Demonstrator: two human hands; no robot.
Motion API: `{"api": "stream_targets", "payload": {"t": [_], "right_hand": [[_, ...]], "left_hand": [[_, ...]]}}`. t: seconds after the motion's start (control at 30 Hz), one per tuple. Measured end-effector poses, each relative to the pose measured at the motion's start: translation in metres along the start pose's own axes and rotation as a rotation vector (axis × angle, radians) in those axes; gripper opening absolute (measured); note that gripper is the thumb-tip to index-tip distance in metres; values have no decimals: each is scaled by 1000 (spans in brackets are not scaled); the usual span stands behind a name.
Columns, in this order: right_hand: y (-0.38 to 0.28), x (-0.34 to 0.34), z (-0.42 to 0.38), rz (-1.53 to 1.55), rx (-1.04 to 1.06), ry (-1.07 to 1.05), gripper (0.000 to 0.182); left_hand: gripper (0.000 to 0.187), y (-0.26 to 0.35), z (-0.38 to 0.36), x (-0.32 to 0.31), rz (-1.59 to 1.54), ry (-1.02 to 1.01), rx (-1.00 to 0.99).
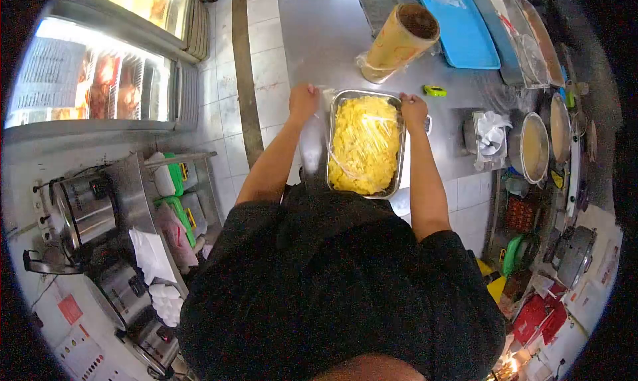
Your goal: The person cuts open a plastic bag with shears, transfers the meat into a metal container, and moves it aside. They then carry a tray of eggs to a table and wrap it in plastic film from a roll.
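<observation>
A metal tray (401,163) of chunky yellow food (362,141) is in front of my body at the edge of the steel table. Clear plastic wrap (380,129) lies over the food, with shiny creases on its right half. My left hand (304,102) is closed, pinching the wrap a little beyond the tray's far left corner. At the far right corner, my right hand (415,110) is also closed on the wrap, touching or very close to the rim. A large roll of plastic wrap (397,45) stands tilted just beyond the tray.
On the steel table (312,32) lie a small yellow-green object (434,90) and a blue tray (458,25). To the right are a container with white plastic pieces (492,131) and a round bowl (533,148). A lit display fridge (100,75) and a shelf unit stand left.
</observation>
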State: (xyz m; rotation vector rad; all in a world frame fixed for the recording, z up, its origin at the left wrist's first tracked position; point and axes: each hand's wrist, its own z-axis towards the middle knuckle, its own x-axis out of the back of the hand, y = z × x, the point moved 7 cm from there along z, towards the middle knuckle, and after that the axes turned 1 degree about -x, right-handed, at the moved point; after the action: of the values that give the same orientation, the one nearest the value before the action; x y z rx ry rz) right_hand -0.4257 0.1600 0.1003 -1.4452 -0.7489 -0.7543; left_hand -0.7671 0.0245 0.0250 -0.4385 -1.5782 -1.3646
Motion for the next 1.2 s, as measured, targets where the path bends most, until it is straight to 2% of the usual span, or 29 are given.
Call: {"api": "stream_targets", "payload": {"t": [0.07, 0.13, 0.17, 0.23, 0.27, 0.33, 0.37, 0.4, 0.5, 0.57, 0.6, 0.63, 0.7, 0.73, 0.83, 0.87, 0.97, 1.07, 1.2], "right_hand": [[19, -6, -2, 42, -114, -99, 44], [32, -13, -6, 63, -272, -194, 46], [21, -5, -11, 124, -263, -200, 47], [11, 8, -28, 235, -254, -221, 49], [24, 1, -30, 294, -313, -180, 48], [57, -13, -25, 135, -130, -124, 43], [49, -6, -27, 60, -35, -96, 41], [41, 15, -43, 42, 102, 87, 30], [-19, 88, -103, 270, 188, 251, 25], [-43, 108, -144, 100, 273, 41, 26], [-58, 110, -165, 65, 419, -90, 30], [-69, 108, -186, 31, 565, -219, 34], [-66, 98, -218, 17, 675, -330, 31], [-57, 88, -227, -25, 616, -386, 23], [-45, 77, -238, -61, 643, -312, 14], [-45, 74, -241, -64, 668, -345, 15], [-46, 69, -248, -69, 718, -318, 24], [-40, 65, -251, -53, 572, -484, 26], [-61, 79, -262, -32, 691, -383, 20]], "left_hand": [[18, 34, -28, 44, -134, 57, 178], [19, 69, -52, 62, -241, 143, -94], [22, 79, -63, 66, -297, 175, -221], [28, 77, -75, 58, -269, 51, -169], [32, 76, -80, 55, -258, -9, -147], [36, 75, -94, 53, -248, -184, -109], [40, 76, -103, 58, -242, -211, -178], [44, 77, -112, 65, -237, -236, -248], [46, 80, -136, 104, -310, -66, -124], [47, 86, -150, 126, -228, -34, -161], [47, 89, -155, 134, -186, -21, -183], [47, 97, -160, 132, -185, -91, -269], [47, 117, -171, 125, -186, -230, -444], [46, 136, -175, 125, -156, -242, -574], [45, 163, -189, 99, -54, -276, -696], [37, 168, -191, 96, -67, -320, -685], [30, 164, -198, 84, 32, -387, -680], [17, 173, -207, 103, 45, -109, -783], [16, 168, -221, 107, -15, -47, -880]]}}
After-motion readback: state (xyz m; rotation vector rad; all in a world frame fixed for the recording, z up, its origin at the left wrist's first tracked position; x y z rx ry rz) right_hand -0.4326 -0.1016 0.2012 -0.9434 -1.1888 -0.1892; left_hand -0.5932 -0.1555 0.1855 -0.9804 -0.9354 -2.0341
